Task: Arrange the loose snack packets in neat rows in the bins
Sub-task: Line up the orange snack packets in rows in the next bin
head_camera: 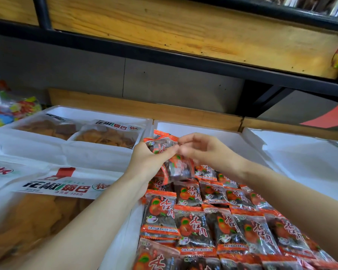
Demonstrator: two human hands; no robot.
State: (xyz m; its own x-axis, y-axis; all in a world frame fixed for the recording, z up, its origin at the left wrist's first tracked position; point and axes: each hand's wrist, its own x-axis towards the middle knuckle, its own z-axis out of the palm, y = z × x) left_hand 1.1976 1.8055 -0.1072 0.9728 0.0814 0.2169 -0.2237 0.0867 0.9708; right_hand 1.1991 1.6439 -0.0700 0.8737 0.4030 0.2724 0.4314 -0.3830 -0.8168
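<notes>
1. Nearest the camera, the snack packets [222,227], orange-edged with dark contents, lie in overlapping rows that fill the near part of the middle bin [222,139]. The far part of this bin shows its bare white lining.
2. To the left, a large bag of crisps [53,188] with a white printed header lies flat in the left bin [98,152].
3. Both forearms reach in over the rows of packets and hide part of them.
4. The left hand [148,158] is raised over the middle of the bin. Its fingers are curled round a held bunch of packets [162,147], one of which hangs down below the palm.
5. The right hand [203,151] is just beside it, fingers curved, fingertips at the bunch's upper right edge. Motion blur prevents telling whether they pinch it.
6. Further back in the left bin lie two more crisp bags [109,133], side by side.
7. The right bin [300,152] is lined in white.
8. At far left is a clear bag of coloured sweets [12,110].
9. Behind the bins runs a wooden ledge [144,110], with a red sheet [332,115] at its right end.
10. Beyond this stand a grey panel wall [164,80] and a black metal frame [164,55] carrying a wooden shelf board [183,26].
</notes>
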